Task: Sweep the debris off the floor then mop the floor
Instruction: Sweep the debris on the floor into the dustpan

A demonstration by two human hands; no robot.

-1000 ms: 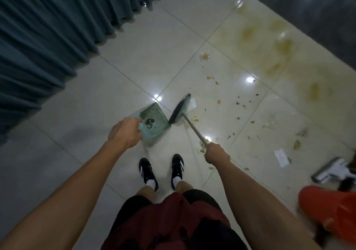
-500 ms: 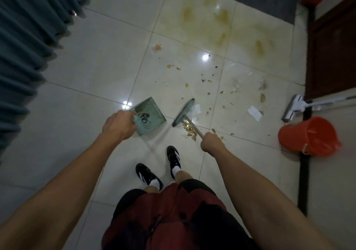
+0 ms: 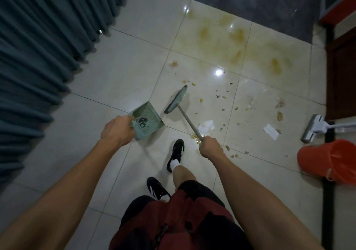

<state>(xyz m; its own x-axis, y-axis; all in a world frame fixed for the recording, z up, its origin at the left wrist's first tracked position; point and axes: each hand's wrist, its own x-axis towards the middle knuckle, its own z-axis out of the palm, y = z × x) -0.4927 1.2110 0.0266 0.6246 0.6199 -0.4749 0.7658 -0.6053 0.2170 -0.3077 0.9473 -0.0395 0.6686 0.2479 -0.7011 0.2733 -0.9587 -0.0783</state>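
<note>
Pale glossy floor tiles fill the view, with yellow-brown stains on the far tiles and a dark green curtain hanging along the left. At the right edge an orange bucket sits on the floor with a white mop head lying just beyond it, so I judge mopping not begun; this is the sweeping step. The broom, its handle clamped in the right hand, runs its long axis from that fist up and to the left, the head turned crosswise, bristle edge facing the green dustpan. The left hand grips the dustpan's handle, mouth pointing up and right toward the broom head. Crumbs and paper scraps lie right of the broom, so the next stroke calls for reaching past them and drawing them toward the pan.
</note>
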